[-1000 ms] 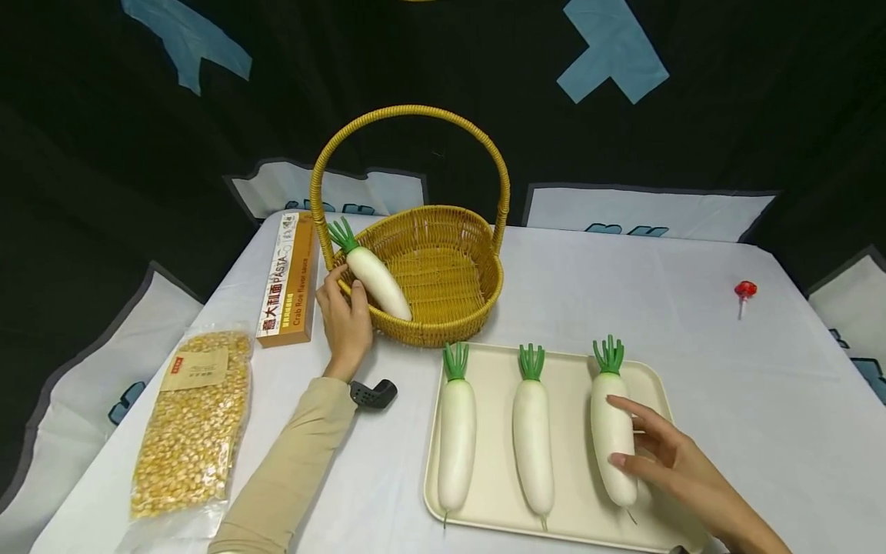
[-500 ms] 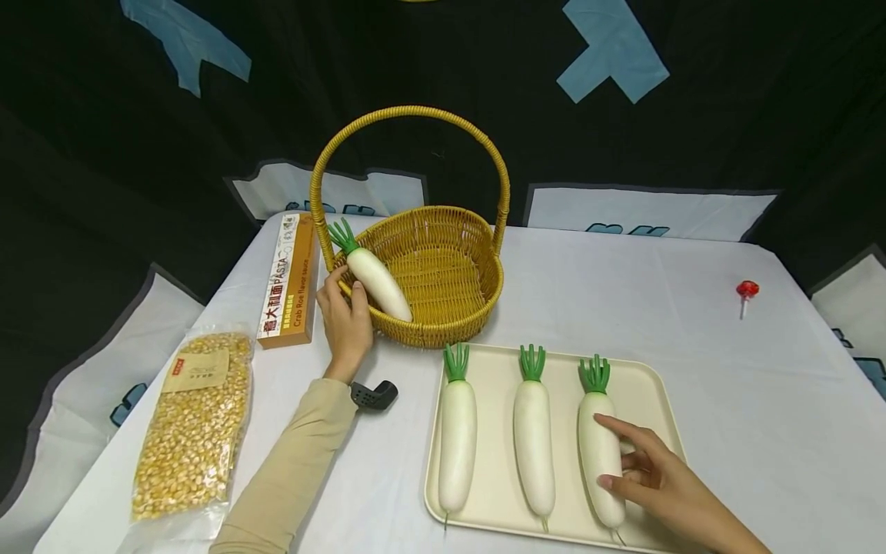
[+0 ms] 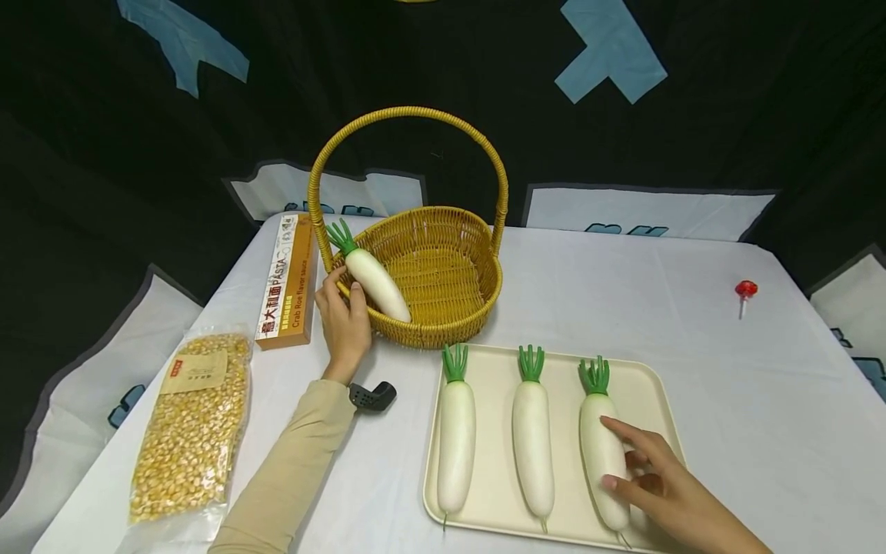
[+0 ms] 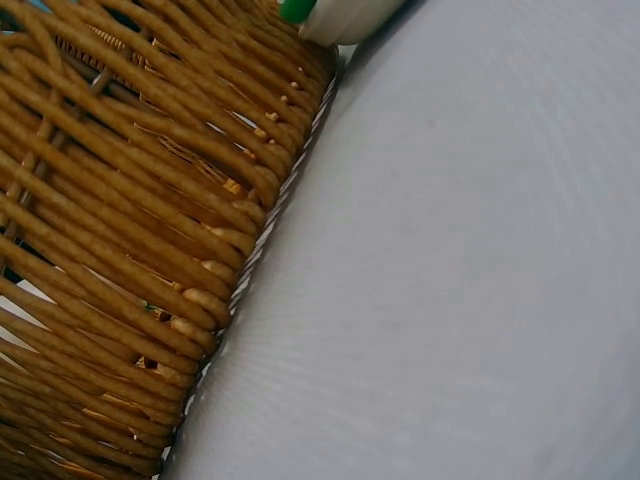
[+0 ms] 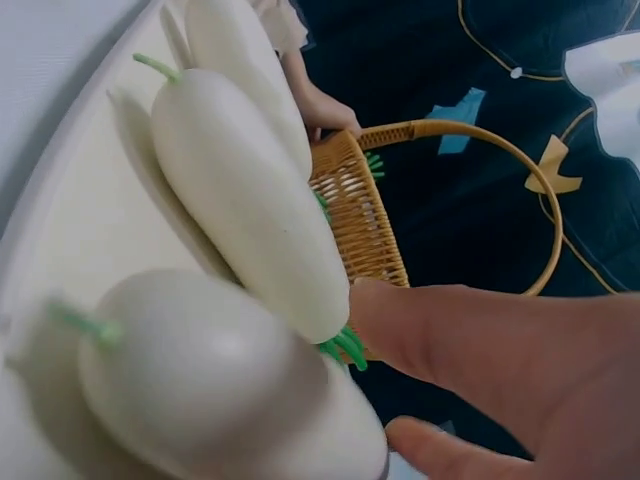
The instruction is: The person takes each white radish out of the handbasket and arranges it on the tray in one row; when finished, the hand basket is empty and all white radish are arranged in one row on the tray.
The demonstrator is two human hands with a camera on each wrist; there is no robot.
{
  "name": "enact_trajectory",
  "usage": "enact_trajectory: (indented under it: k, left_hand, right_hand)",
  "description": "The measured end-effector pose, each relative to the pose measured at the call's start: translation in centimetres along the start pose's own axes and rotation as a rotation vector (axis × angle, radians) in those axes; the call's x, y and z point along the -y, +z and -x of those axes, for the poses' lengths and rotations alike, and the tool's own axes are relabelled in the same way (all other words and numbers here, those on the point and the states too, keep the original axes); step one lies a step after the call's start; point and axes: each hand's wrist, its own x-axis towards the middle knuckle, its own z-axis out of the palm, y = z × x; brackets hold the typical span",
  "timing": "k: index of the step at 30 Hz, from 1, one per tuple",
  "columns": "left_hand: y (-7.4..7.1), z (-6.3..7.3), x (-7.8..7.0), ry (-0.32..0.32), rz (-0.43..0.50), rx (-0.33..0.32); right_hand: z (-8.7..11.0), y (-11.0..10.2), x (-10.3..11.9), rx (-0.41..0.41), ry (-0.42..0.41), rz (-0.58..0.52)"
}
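Note:
At the left side of the wicker basket (image 3: 443, 331), my left hand (image 3: 344, 323) grips the rim. Inside, one white radish (image 3: 377, 285) leans with its green top over that rim. Three more lie on a cream tray (image 3: 567, 531): a left radish (image 3: 457, 446), a middle radish (image 3: 533, 446) and a right radish (image 3: 601, 454). My right hand (image 3: 661, 477) is beside the right radish, thumb and index finger spread loosely along it. In the right wrist view that radish (image 5: 200, 370) lies close, with the thumb and a finger near its far part. The left wrist view shows the basket's woven wall (image 4: 130, 220).
A pasta box (image 3: 287, 281) stands left of the basket, and a bag of corn kernels (image 3: 194, 431) lies nearer at the left. A red lollipop (image 3: 745, 291) lies at the far right of the white-covered table. Behind hangs a dark curtain (image 3: 443, 61).
The right radish has moved left and nearer with my right hand, onto the tray. Since half a second ago it stays put while my fingers shift slightly right. My left hand stays on the rim.

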Motion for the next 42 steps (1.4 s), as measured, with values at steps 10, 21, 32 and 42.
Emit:
enact_trajectory:
  k: [10, 21, 32, 42]
  left_hand:
    - [0.0, 0.0, 0.0, 0.004, -0.002, 0.003]
    - [0.0, 0.0, 0.1, 0.006, 0.007, 0.004]
    - [-0.1, 0.0, 0.3, 0.007, 0.016, -0.001]
    - [0.0, 0.0, 0.0, 0.003, 0.005, 0.003]
  right_hand:
    - [-0.2, -0.3, -0.4, -0.022, -0.014, 0.058]
    - [-0.9, -1.8, 0.8, -0.159, -0.058, 0.105]
    - [-8.0, -1.2, 4.7, -0.035, -0.219, -1.082]
    - [-18.0, 4.2, 12.4, 0.143, -0.001, -1.414]
